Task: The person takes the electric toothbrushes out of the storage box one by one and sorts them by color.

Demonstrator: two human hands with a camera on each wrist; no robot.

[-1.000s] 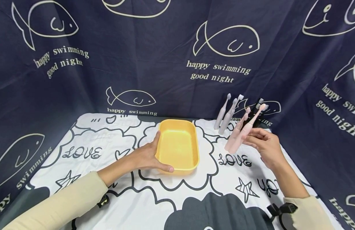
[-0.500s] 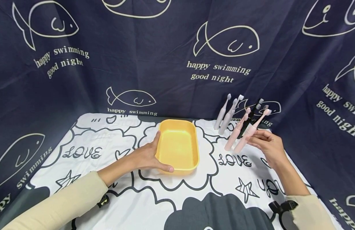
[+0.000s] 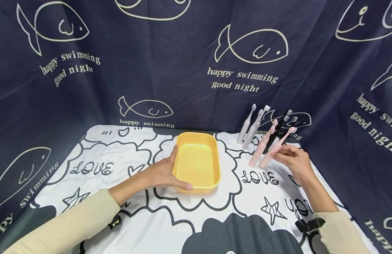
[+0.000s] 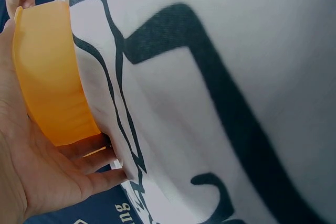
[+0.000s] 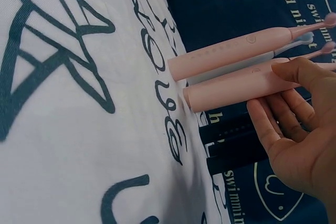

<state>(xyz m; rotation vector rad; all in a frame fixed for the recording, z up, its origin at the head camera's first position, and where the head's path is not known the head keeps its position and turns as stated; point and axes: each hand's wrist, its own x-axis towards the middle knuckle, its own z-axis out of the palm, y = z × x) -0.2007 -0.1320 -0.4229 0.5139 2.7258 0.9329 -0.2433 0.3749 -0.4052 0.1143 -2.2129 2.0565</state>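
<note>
My right hand (image 3: 292, 160) pinches a pink electric toothbrush (image 3: 273, 151) by its handle, thumb on one side and fingers on the other. In the right wrist view the held toothbrush (image 5: 236, 87) leans slightly, its base right at the cloth. Another pink toothbrush (image 3: 259, 151) stands upright just left of it. Black toothbrushes (image 3: 272, 139) stand behind, partly covered by the pink ones. My left hand (image 3: 162, 173) grips the near-left corner of a yellow plastic box (image 3: 196, 190), thumb along its near side. In the left wrist view, fingers lie against the box's wall (image 4: 52, 77).
Several pale grey-white toothbrushes (image 3: 251, 132) stand at the back right, near the dark blue fabric wall (image 3: 183, 70). A white cloth (image 3: 145, 225) with black drawings covers the table. Dark fabric also rises along the right side, close to the right hand.
My right hand has brought the pink toothbrush down and slightly right, separating it from the pink one beside it. My left hand keeps its grip on the box.
</note>
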